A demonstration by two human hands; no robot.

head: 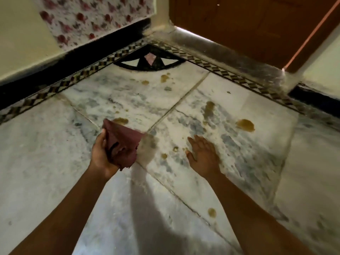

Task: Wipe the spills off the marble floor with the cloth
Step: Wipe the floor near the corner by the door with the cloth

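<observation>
Head view looks down at two bare forearms reaching over the marble floor [55,162]. Closest to the person, the floor is mostly free, with only one small brown spill [212,212] near the right forearm. The left hand [102,153] is closed around a dark red cloth [123,144]; this grip bunches the cloth, and one corner sticks out toward the middle, above the floor. The right hand [203,155] is open and flat, fingers spread, holding nothing, low over the floor; touching or not, one cannot tell. Between the two hands lie about three small drops [164,156]. Farther away are four bigger spills, one just behind the cloth, and some tiny specks. The checkered border [230,74] closes the floor on two sides, meeting at a corner inlay [150,60]. Behind it stand the wall [27,43] and a wooden door [257,24].
</observation>
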